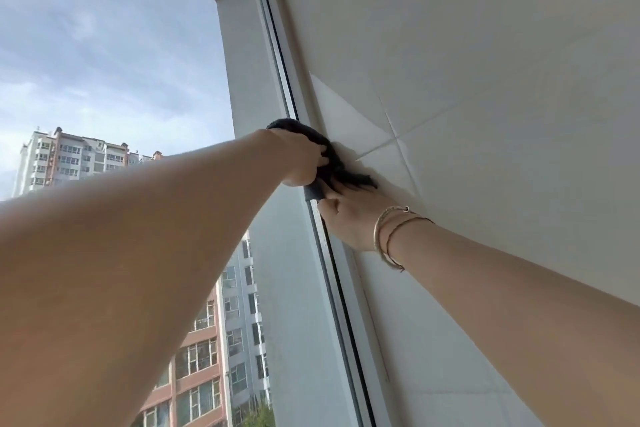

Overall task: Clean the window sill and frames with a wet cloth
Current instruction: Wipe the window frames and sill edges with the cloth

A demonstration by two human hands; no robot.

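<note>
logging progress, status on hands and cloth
Left hand grips dark cloth on window frame. Right hand holds cloth's lower end. Nothing in the way.

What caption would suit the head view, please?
Both hands, left hand and right hand, hold a dark cloth against the window frame.

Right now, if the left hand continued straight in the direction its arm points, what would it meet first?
Most likely the dark cloth that the left hand already grips, and just behind it the white window frame beside the tiled wall. Depth is hard to judge from this one view.
</note>
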